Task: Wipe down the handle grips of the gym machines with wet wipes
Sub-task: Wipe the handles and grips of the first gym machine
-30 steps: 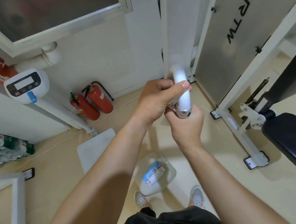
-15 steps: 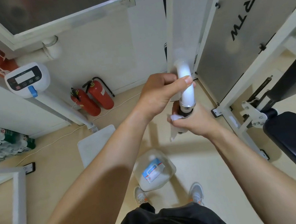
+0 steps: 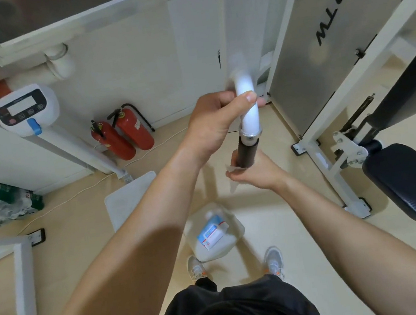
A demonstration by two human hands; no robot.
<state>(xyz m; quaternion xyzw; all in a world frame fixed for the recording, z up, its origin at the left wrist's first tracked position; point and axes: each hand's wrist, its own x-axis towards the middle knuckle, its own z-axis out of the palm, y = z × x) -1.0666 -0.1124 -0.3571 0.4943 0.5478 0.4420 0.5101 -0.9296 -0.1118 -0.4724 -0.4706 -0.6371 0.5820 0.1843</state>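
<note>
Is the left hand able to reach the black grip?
Probably yes. The left hand holds the white bar just above the grip, whose upper part is bare; the right hand and wipe cover only its lower end.

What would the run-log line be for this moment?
step: wiping handle grip | left hand: grips white bar above grip | right hand: holds wet wipe round grip's lower end | wipes pack: below, by feet

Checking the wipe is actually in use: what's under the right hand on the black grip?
A wet wipe: its edge hangs out below the right hand, which grips the black grip at its lower end. The rest, inside the palm, is hidden.
</note>
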